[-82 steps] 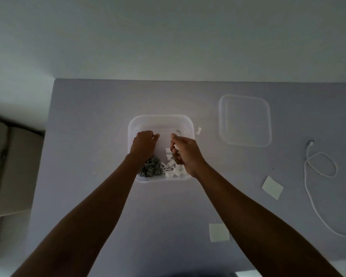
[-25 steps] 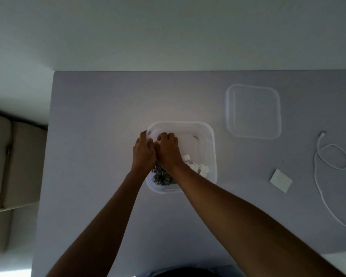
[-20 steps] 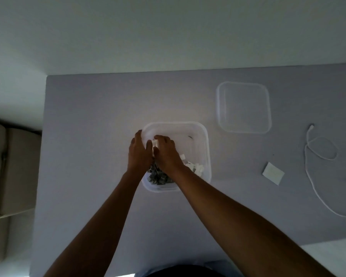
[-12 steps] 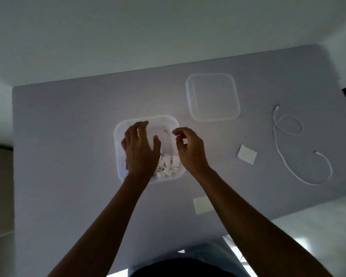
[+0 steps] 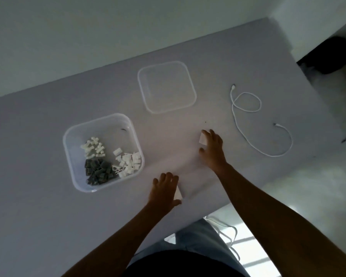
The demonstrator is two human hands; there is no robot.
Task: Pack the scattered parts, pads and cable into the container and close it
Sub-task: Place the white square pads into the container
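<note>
Both of your hands are out of the container [image 5: 100, 124] and each is on a square white pad. Your right hand [image 5: 213, 149] lies over the far pad [image 5: 203, 139]: fingers curled over its right side, thumb on the near edge. It looks like the start of a pinch, but whether the pad is off the tabletop [image 5: 38, 206] I cannot tell. Your left hand [image 5: 164, 191] covers most of the near pad [image 5: 178, 193]. Only its right corner shows past the fingers, and the grip cannot be judged either.

The container sits to the left of both hands, open, with grey and white parts heaped in its near half and its far half bare. The left hand is the nearer one, and the tabletop between it and the rim carries nothing.

The near pad lies close to the tabletop's near edge, so lift it inward.

The lid [image 5: 166, 86] rests beyond, between container and cable. The white cable [image 5: 248, 124] lies looped to the right of your right hand, untouched; that hand is the closer one to it.
</note>
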